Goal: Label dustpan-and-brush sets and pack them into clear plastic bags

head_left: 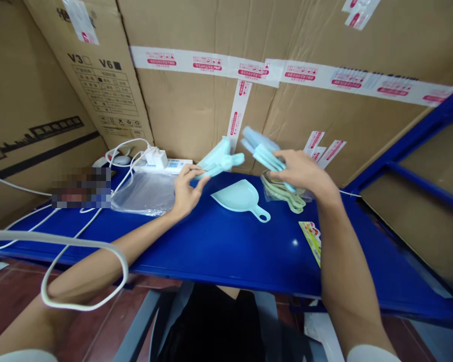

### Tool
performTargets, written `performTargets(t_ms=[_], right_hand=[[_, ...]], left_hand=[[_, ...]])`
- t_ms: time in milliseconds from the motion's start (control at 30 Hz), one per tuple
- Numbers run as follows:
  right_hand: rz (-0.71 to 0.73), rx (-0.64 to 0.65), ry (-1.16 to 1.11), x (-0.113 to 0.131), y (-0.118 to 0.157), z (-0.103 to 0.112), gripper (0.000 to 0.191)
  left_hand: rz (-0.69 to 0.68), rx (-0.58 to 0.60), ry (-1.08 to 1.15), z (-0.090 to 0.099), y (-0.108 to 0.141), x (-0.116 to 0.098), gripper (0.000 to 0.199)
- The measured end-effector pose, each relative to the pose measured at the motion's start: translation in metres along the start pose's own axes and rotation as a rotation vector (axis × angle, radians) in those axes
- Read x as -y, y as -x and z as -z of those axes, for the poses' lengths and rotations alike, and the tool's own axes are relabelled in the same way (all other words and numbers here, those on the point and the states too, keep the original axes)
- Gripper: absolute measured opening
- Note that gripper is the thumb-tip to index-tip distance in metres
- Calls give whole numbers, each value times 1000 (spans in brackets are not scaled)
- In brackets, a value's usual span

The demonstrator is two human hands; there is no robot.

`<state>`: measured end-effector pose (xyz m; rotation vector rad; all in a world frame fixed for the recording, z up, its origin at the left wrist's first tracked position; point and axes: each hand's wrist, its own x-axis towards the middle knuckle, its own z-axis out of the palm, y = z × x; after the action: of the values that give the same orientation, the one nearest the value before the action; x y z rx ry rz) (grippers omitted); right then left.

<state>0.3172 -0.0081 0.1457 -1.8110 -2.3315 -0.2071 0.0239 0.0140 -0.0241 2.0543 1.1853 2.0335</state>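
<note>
My left hand pinches a pale aqua plastic dustpan, tilted above the blue table, its handle end pointing right. My right hand grips a pale aqua hand brush with bluish bristles, raised and somewhat blurred. Between and below the hands, another aqua dustpan lies flat, its looped handle toward the lower right. Just under my right hand are light green plastic pieces with looped handles, in clear wrapping and partly hidden by the hand.
A stack of clear plastic bags lies left, before a white power strip with plugs and cables. One white cable loops over my left forearm. A printed card lies by my right forearm. Cardboard boxes wall the back.
</note>
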Motion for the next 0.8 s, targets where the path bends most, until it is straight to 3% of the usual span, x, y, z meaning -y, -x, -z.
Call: performTargets(t_ms=[67,133,233,300,567,800], right_hand=[[-51,-123,-53,-14,1,7,31],[-81,-180,-100,-20,1,8,25],[-73,-146,-148,-17,-2,3,22],[-43,-78,-148,-12,-6,-4,28],[-48,121,-46,-8,-23,-31,42],[-123,350,24,7,-23,-41,38]], left_hand=[[-56,146,40,-10,9,-7,13],[-119,365,70,-19,18,-14,12],[-237,715,-3,-26,26,-24,9],[-291,846,-53,-24,27,-28,19],[-415,869,-286,-13,20,-18,33],[-408,923,-279,-17,20,-20,31]])
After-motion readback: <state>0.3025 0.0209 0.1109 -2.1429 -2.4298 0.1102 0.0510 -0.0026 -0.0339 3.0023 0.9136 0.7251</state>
